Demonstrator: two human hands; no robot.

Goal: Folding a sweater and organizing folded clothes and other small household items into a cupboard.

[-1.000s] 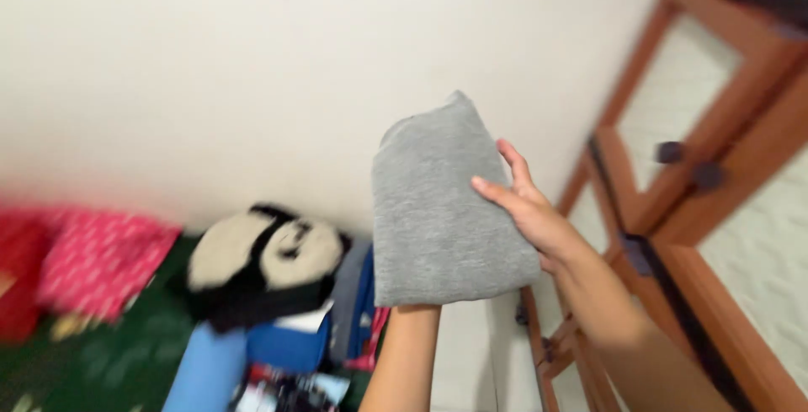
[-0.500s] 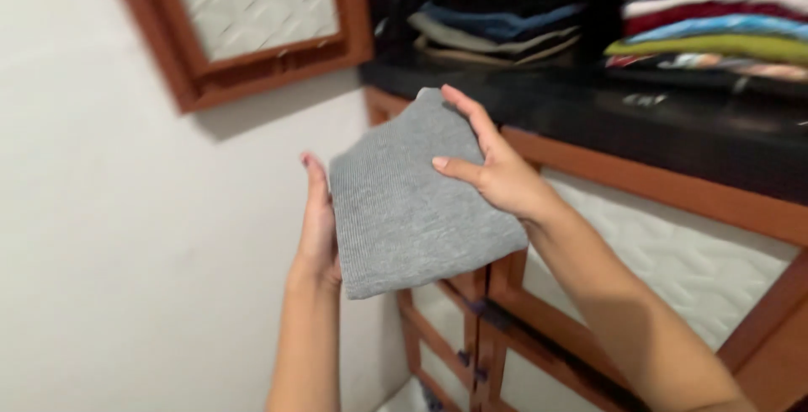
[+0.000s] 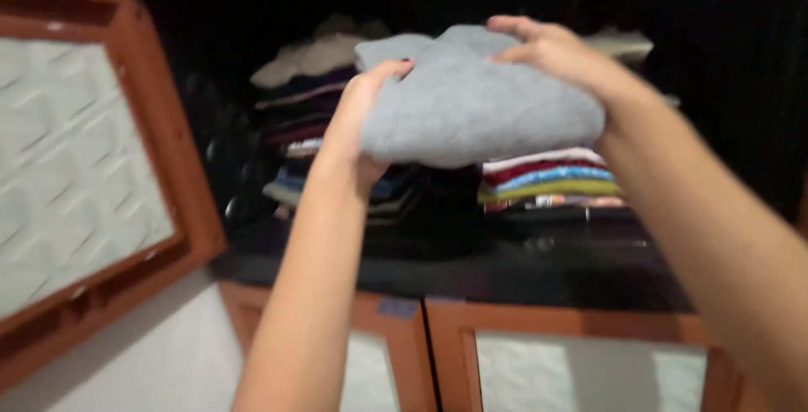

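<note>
Up at the open cupboard, both hands are gripping a folded grey garment (image 3: 475, 109) and holding it at the mouth of a dark shelf (image 3: 471, 265). The left hand (image 3: 364, 122) is clamped on the garment's left edge, thumb on top near the upper corner and the palm and fingers wrapping underneath. The right hand (image 3: 547, 48) is lying over the top right part of the cloth, fingers curled down over its far edge, with the forearm running down to the lower right corner of the view. Both hands are closed on the same piece of cloth, one at each side, well apart from one another.

The grey garment is sitting level, slightly bunched, and is hovering just above the right-hand stack of folded clothes (image 3: 547, 180), whose red, blue, yellow-green and patterned layers are showing under its lower edge. Whether the cloth is already touching that stack cannot be told, since the picture is blurred there. To the left a second stack of folded clothes (image 3: 307, 117) is standing on the same shelf, with pale pieces on top and darker, purple and blue ones beneath; the left hand is partly covering its right side.

An open cupboard door (image 3: 84, 176) with a reddish-brown wooden frame and a white embossed panel is swinging out at the left. Below the shelf, two lower doors (image 3: 438, 353) of the same make are standing shut, meeting just under the garment.
</note>
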